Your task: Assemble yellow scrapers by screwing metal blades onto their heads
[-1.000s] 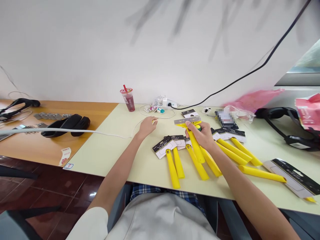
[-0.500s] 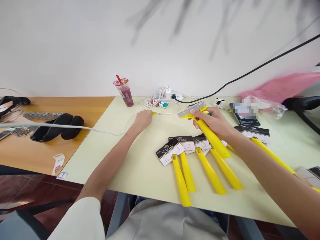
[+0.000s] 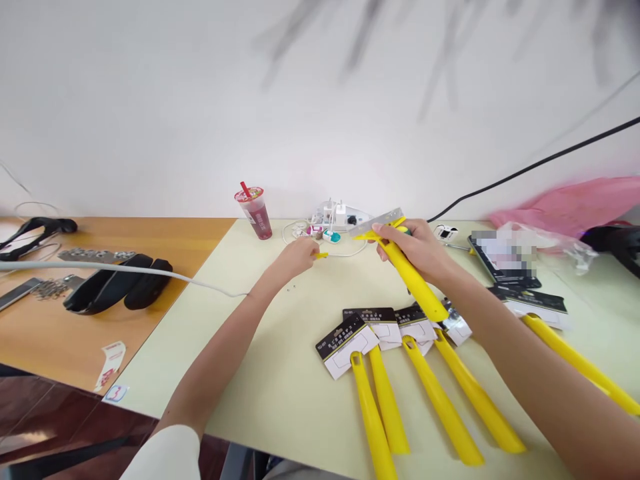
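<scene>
My right hand (image 3: 417,250) is closed around a yellow-handled scraper (image 3: 415,283), held above the table with its metal blade (image 3: 377,222) pointing left. Something green and dark shows behind those fingers, mostly hidden. My left hand (image 3: 297,259) is closed, pinching a small yellow piece (image 3: 321,255) whose end sticks out to the right. Tiny screws or nuts (image 3: 291,288) lie on the table below the left hand. More yellow scrapers (image 3: 374,407) rest in front of me, their heads covered by black-and-white cards (image 3: 346,347).
A cup of red drink (image 3: 257,217) stands near the wall, beside a power strip (image 3: 337,217) with cables. At right lie a blurred-out box (image 3: 503,260) and a pink bag (image 3: 565,207). A black case (image 3: 107,287) and metal parts (image 3: 53,288) sit on the wooden table.
My view has tilted up, so the tabletop sits lower. My left hand has shifted slightly right and away, showing more of the yellow piece. The right hand keeps its hold on the scraper.
</scene>
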{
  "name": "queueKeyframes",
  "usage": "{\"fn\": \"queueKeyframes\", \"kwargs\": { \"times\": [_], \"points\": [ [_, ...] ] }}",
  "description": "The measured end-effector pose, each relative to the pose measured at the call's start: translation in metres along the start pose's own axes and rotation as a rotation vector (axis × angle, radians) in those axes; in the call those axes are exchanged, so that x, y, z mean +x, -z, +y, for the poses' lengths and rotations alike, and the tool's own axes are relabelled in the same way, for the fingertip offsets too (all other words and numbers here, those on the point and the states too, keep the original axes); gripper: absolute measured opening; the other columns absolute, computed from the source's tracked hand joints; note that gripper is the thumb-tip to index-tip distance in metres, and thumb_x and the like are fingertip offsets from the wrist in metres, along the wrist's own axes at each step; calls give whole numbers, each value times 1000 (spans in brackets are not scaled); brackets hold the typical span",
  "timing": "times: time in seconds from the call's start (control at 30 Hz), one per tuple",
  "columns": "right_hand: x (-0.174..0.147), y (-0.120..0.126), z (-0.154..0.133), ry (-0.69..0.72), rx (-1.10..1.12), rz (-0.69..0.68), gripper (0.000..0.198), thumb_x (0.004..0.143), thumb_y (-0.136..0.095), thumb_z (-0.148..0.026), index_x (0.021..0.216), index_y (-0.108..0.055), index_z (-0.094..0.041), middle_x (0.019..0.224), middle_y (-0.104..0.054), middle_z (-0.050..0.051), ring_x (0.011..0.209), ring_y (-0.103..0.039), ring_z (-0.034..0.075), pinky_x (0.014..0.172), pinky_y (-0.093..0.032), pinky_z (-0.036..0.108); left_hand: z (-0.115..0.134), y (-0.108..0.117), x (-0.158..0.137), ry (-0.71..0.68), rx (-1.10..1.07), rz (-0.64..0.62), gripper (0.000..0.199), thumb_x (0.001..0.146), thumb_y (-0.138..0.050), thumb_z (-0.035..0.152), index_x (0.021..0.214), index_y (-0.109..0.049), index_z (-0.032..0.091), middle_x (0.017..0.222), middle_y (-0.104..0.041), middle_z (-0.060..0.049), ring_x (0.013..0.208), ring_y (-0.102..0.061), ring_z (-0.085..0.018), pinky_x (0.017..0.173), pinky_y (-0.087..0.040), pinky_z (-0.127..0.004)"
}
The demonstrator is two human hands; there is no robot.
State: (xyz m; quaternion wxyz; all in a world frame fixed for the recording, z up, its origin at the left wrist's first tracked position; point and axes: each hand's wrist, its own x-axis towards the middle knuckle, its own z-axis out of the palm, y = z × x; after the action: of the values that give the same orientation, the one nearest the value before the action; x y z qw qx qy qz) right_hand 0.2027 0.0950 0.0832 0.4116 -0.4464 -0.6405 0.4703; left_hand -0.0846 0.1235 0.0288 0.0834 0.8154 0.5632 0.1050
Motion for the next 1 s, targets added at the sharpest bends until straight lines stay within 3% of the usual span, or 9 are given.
{"fn": "queueKeyframes", "kwargs": {
  "times": [0.1, 0.23, 0.33, 0.5, 0.77, 0.87, 1.0],
  "points": [
    [0, 5, 10, -13, 15, -28, 54, 92, -75, -65, 62, -67, -20, 57, -64, 4, 53, -48, 14, 51, -33, 32, 16, 26, 4, -53, -320, 63, 16, 92, -66, 19, 75, -65, 19, 83, -76, -6, 77, -68, -20, 72, -49, -31],
    [0, 7, 14, -41, 46, -22, 52, 91, -76, -65, 65, -67, -21, 56, -64, 3, 52, -47, 14, 51, -33, 31, 51, 64, 13, -117, -694, 206, 21, 98, -69, 38, 91, -62, 20, 88, -78, -5, 77, -72, -18, 70, -52, -29],
    [-2, 5, 11, -56, 83, -31, 51, 88, -77, -66, 69, -71, -19, 55, -63, 3, 51, -47, 14, 51, -33, 31, 78, 81, 18, -214, -780, 312, 23, 103, -68, 42, 97, -63, 20, 93, -79, -5, 80, -73, -16, 72, -54, -28],
    [-6, -2, 4, -106, 190, 18, 51, 84, -79, -68, 74, -72, -19, 54, -62, 2, 48, -46, 14, 48, -32, 31, 104, 73, 21, -335, -546, 420, 12, 103, -68, 28, 101, -78, 23, 103, -83, -5, 93, -76, -19, 86, -57, -31],
    [-5, -6, 9, -125, 248, 100, 48, 90, -74, -63, 68, -63, -22, 55, -63, 1, 48, -47, 14, 47, -34, 30, 107, 53, 21, -456, -609, 274, 25, 108, -63, 32, 120, -85, 26, 131, -82, -5, 124, -76, -23, 110, -57, -33],
    [-5, -4, 4, -157, 254, 98, 53, 84, -78, -71, 68, -64, -22, 53, -61, 1, 47, -45, 14, 47, -32, 31, 105, 50, 26, -368, -678, 277, 28, 109, -62, 37, 120, -85, 26, 125, -84, -5, 113, -79, -23, 103, -59, -34],
    [-3, -1, 1, -176, 278, 75, 58, 81, -80, -77, 67, -65, -23, 51, -60, 1, 48, -43, 15, 48, -31, 32, 100, 49, 33, -116, -830, 411, 37, 109, -58, 52, 115, -81, 24, 107, -83, -6, 90, -74, -21, 86, -59, -33]
  ]
}}
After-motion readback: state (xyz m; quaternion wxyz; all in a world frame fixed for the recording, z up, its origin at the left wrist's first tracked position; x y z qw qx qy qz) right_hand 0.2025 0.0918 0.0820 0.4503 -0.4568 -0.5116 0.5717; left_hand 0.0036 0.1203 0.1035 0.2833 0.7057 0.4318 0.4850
